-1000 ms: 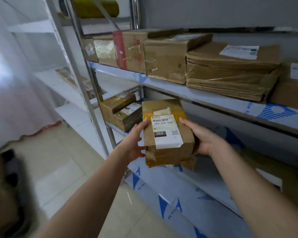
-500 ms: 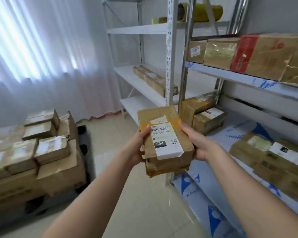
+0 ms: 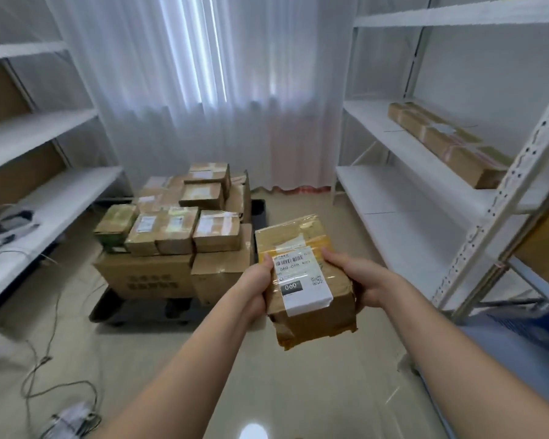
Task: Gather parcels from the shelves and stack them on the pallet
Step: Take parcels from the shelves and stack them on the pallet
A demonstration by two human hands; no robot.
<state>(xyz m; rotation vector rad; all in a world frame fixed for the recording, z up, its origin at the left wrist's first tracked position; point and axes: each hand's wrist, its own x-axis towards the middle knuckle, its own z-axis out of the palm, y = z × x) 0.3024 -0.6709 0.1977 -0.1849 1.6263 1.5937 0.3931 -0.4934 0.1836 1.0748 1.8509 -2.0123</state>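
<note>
— Since a half second ago the view is swinging left: the parcel-laden shelves that were filling the right side are gone from sight, and the pallet (image 3: pixel 178 307), which was sitting off at the left edge, is now lying ahead in the middle of the floor.

— And the hands?

— Both are gripping the parcel (image 3: pixel 301 280) as before. The left hand (image 3: pixel 257 291) is curling round its left edge with the thumb lying on the white label; the right hand (image 3: pixel 360 277) is clasping the right edge, thumb on top, fingers wrapping underneath.

— Where is the parcel sitting?

— It is being held in the air in front of the person, above the tiled floor, just right of the pallet's near corner and touching nothing else. Its label is facing up, showing a barcode and "060".

— What is lying beyond it?

— The stack (image 3: pixel 175 229) of brown boxes is resting on the dark pallet: two large cartons at the bottom, smaller taped boxes piled over them. A long box (image 3: pixel 447 144) is lying on the middle board of the white rack (image 3: pixel 425 198) at the right. Another rack (image 3: pixel 38 128) is standing at the left, with cables (image 3: pixel 42 359) trailing over the floor below it. A white curtain (image 3: pixel 203 90) is hanging behind the pallet.
</note>
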